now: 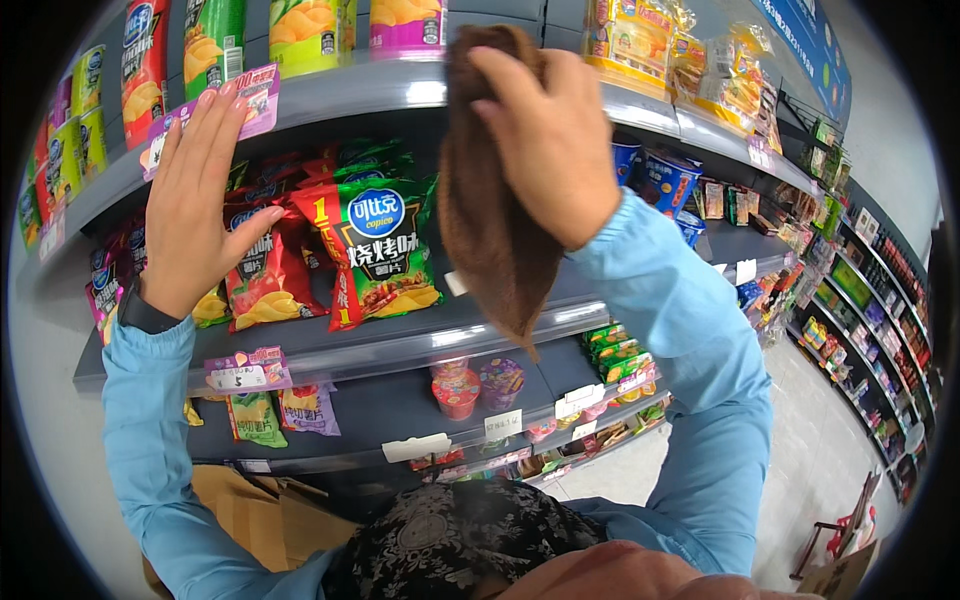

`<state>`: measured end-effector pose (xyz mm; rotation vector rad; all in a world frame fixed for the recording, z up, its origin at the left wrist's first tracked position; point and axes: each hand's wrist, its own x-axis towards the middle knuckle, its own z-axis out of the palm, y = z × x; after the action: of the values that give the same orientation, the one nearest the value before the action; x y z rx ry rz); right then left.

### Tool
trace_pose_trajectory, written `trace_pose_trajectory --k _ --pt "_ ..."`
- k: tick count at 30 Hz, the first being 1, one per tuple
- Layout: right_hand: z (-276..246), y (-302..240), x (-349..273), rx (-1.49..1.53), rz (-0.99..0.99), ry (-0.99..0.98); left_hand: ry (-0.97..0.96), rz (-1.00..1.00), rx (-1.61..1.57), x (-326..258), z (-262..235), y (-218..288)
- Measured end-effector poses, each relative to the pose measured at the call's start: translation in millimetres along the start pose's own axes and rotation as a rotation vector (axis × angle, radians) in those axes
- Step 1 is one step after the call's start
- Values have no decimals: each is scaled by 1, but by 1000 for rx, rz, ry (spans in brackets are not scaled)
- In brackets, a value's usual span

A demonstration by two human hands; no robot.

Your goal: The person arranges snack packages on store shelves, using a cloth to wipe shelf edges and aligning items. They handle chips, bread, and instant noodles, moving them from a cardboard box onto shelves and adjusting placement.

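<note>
left hand [205,195]: raised, back showing, fingers straight and pointing up, thumb spread. right hand [555,135]: raised, fingers bent, gripping. right arm [690,310]: bent.

Cloth [497,220] in right hand [562,145], before upper shelf [340,98]; chip bags [390,235] left, tubs [668,180] right, on shelf below [420,346].

Bright store light pouring from above, glare flashing white along the upper shelf edge [425,93], shadow pooling beneath; the red-and-green chip bag [385,250] reads crisp, the far racks [870,310] curve and soften at right, black vignetting swallows every corner
</note>
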<state>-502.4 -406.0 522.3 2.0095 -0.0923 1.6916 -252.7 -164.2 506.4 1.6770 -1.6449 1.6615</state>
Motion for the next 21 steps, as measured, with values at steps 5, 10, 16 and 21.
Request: trace_pose_trajectory --k 5,10,16,21 --pt "1 0 6 90 -29 4 -18 3 -13 5 -1 2" --pt "-19 50 -12 24 16 -17 -53 -13 -3 3 -6 -2" --pt "-44 119 -43 -208 145 33 -18 -1 -4 7 -4 -1" --pt "-46 126 -47 -178 217 44 -48 -34 9 13 -18 10"
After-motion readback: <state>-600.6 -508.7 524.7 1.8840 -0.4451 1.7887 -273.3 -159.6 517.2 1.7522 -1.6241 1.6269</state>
